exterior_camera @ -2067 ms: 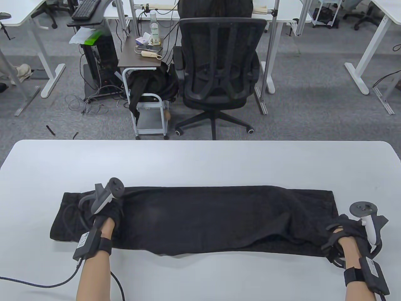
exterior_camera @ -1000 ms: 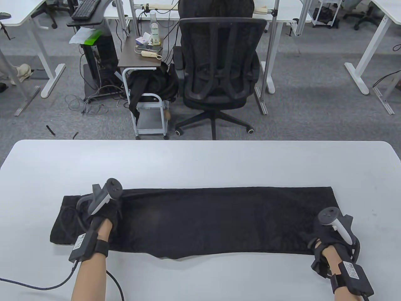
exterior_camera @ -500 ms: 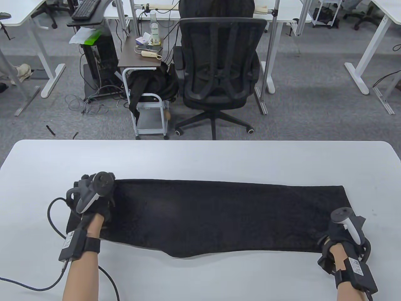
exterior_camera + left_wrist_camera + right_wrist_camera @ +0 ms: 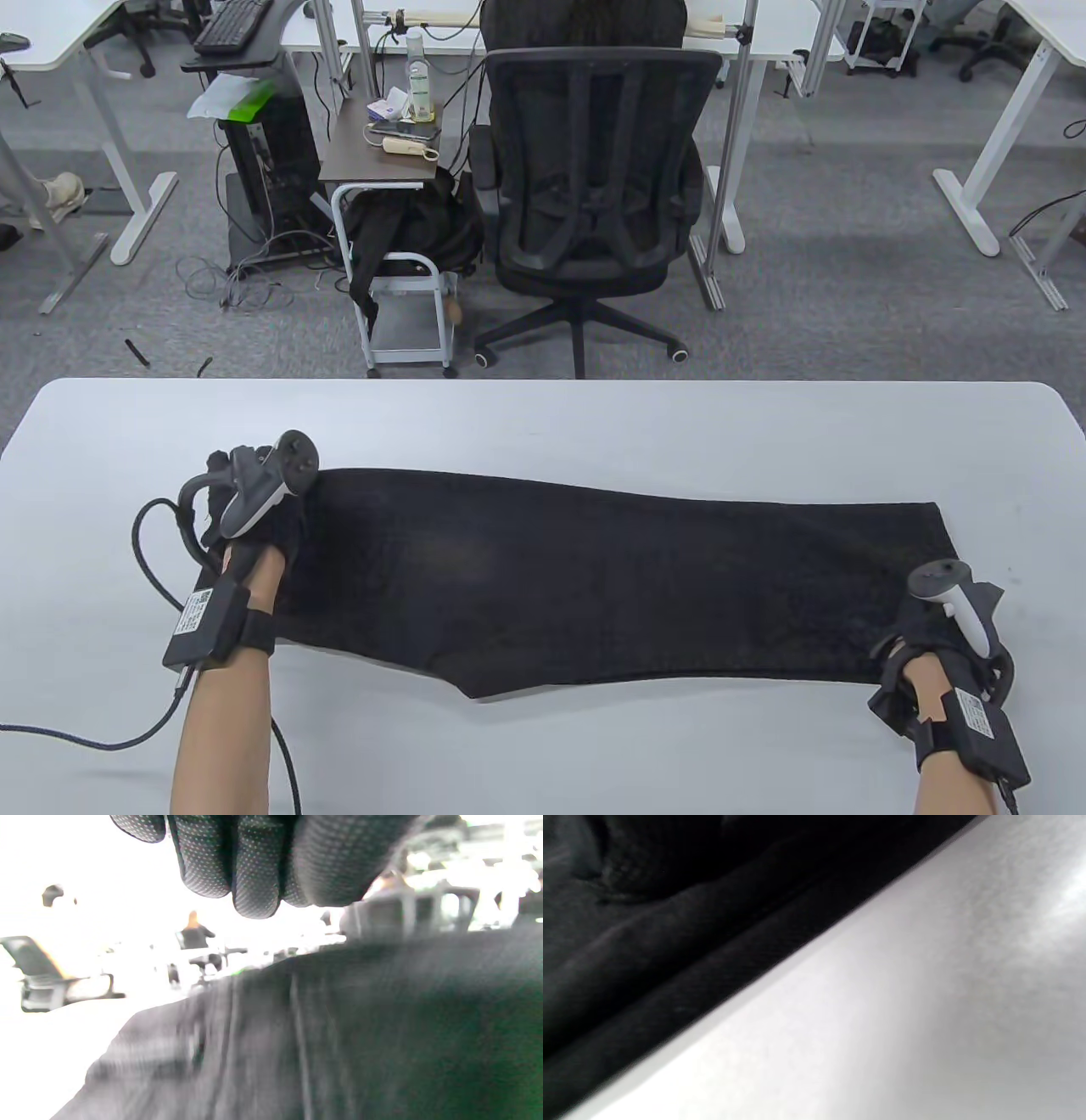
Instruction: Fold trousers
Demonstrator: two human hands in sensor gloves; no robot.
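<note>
Left hand (image 4: pixel 254 526) on trousers (image 4: pixel 594 577) near table (image 4: pixel 543 424) left edge, grip unclear | right hand (image 4: pixel 942 632) at cuff, grip unclear | risk: uneven pull skews fold

black trousers (image 4: pixel 594 577) | flat, lengthwise across white table | legs stacked | near edge bulges mid-length

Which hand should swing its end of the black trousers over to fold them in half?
Probably the left hand. It sits on the left end of the trousers, fingers bunched above the cloth there. The right hand sits at the right end's near corner, low by the table, well placed to pin.
</note>
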